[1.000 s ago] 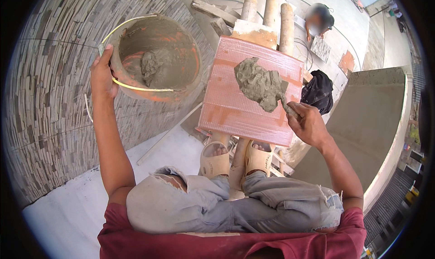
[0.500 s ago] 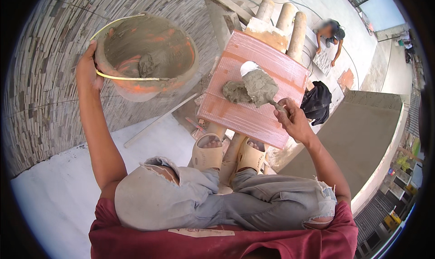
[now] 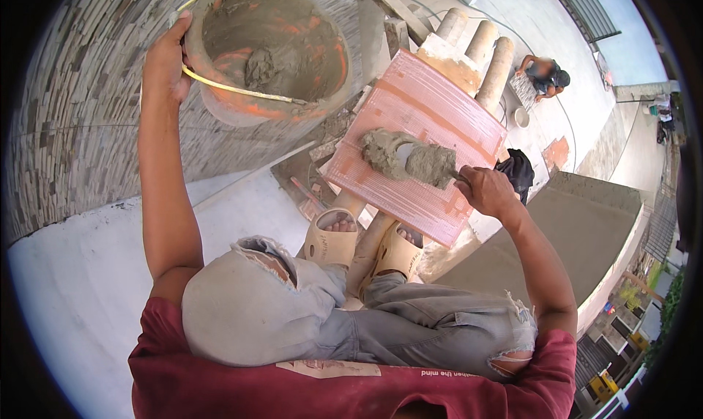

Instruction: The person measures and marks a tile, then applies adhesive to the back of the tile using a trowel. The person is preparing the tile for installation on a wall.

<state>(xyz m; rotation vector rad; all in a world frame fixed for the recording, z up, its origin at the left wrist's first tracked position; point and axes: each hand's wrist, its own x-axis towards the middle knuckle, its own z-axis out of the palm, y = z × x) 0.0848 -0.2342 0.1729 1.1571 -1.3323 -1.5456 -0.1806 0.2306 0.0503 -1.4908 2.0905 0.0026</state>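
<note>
1. I judge the step in hand to be spreading mortar [image 3: 406,159] over the back of the pink tile [image 3: 417,144], centre-right of the frame.
2. My right hand [image 3: 487,192] has its grip closed around the handle of a trowel [image 3: 432,168], its blade buried in the grey lump.
3. My left hand [image 3: 167,61], upper left, grips the rim of the orange bucket [image 3: 267,49], fingers curled over the edge.
4. The next move, I reckon, calls for dragging the blade flat across the ribbed face, keeping the tile steady.
5. The mortar looks wet, lumpy and thick, and covers only a small patch near the tile's middle.
</note>
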